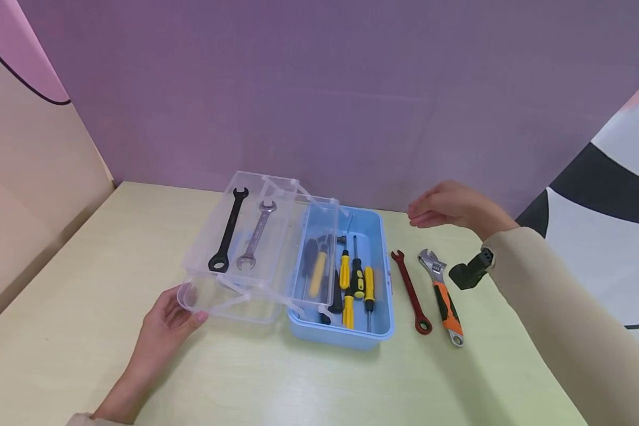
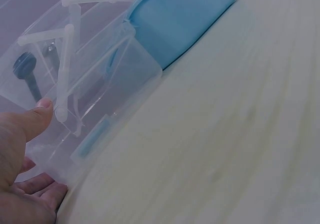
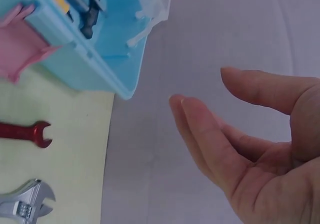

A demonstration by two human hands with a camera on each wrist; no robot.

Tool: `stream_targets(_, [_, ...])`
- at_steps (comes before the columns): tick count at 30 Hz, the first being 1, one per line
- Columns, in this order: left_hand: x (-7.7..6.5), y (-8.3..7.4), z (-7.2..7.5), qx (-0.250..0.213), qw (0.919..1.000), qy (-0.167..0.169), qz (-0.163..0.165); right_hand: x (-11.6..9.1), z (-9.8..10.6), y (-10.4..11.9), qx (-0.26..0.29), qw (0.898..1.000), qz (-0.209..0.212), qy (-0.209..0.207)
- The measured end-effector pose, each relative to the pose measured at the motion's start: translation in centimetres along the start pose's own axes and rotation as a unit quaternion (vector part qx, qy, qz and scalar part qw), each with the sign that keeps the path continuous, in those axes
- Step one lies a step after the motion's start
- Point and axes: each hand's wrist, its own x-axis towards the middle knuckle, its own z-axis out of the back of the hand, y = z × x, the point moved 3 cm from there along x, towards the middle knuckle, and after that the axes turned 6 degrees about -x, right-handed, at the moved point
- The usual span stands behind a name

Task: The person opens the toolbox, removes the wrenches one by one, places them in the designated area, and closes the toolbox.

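My left hand holds the left end of the toolbox's clear plastic lid, thumb on the near side and fingers under it in the left wrist view. Above the lid, a clear tray carries a black combination wrench and a silver open-end wrench. The light blue toolbox stands open beside it. My right hand hovers past the box's far right corner, holding nothing; its thumb is apart from bent fingers in the right wrist view.
In the box lie several yellow and black screwdrivers, partly under a second clear tray. To its right on the table are a red wrench and an orange-handled adjustable wrench. A purple backdrop rises behind.
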Motion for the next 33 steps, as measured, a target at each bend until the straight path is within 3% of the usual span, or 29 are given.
stream_targets(6, [0.0,0.0,0.1,0.004,1.0000,-0.001,0.001,0.3,-0.7,2.0,0.007,1.000,0.007,0.006])
stream_targets(14, [-0.3,0.0,0.1,0.003,1.0000,-0.005,-0.003,1.0,-2.8,5.2,-0.033,0.999,0.017,0.002])
stream_targets(26, [-0.4,-0.1,-0.2,0.000,0.9999,-0.003,-0.014,2.2,-5.3,9.1,-0.027,0.999,0.022,0.007])
stream_targets(33, [-0.5,-0.2,-0.1,0.005,1.0000,-0.003,-0.004,2.7,-7.3,11.0,-0.021,0.998,0.053,0.018])
